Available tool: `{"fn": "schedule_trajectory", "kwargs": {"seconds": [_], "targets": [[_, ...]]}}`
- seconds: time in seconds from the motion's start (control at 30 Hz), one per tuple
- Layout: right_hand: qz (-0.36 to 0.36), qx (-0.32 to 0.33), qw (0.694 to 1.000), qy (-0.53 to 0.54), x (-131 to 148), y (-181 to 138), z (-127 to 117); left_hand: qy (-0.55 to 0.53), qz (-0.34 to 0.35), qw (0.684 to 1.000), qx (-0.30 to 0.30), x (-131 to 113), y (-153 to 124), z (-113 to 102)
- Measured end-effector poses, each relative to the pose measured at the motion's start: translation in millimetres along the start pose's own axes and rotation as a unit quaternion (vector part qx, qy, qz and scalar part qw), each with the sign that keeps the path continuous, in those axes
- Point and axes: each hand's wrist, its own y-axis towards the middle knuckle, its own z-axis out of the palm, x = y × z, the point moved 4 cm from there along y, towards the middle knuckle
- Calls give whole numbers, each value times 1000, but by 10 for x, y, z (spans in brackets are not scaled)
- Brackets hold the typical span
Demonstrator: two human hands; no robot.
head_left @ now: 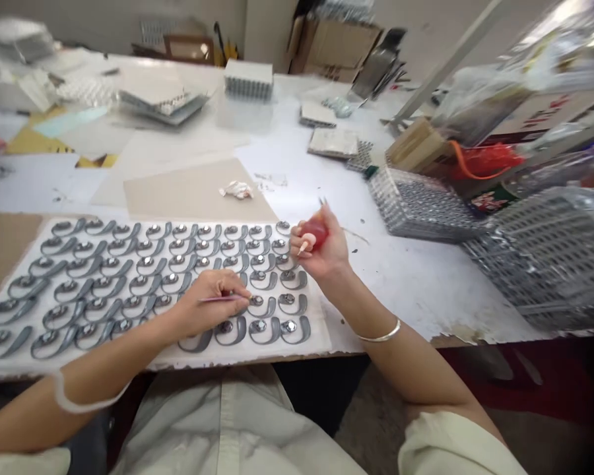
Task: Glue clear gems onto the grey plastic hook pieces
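While grey bands (pixel 305 328) line the white table (pixel 416 277), walls (pixel 99 26) rise behind.

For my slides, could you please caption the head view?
Left hand holds a purple stick over rows of grey curved pieces; right hand grips a red bottle.

Grey curled bands (pixel 154 286) with round heads (pixel 139 280) line the frame's lower left and centre in rows. I see a slim pink stick (pixel 220 299), nearly level, below centre, and a red bottle (pixel 315 231) right of centre, pale nozzle (pixel 307 242) tipped down-left.
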Motion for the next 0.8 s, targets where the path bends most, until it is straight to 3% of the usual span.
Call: {"fn": "schedule_trajectory", "kwargs": {"seconds": [0.07,0.2,0.33,0.4,0.5,0.67,0.8], "targets": [[57,-15,997,42,73,57,44,1,-26,1000,-8,-44,-15,-34],[32,1,999,41,113,152,173,69,4,997,-25,-234,12,-138],[-87,29,994,-65,2,165,227,186,175,965,-64,-362,71,-69],[-188,41,969,-155,-30,101,227,235,252,936,-76,-319,75,26],[-295,80,922,-239,-46,-34,226,311,305,897,-75,-181,52,157],[-334,107,891,-290,-70,-149,213,386,352,849,-83,-96,-12,227],[-337,120,879,-314,-145,-146,211,388,363,843,-84,-131,-15,234]]}}
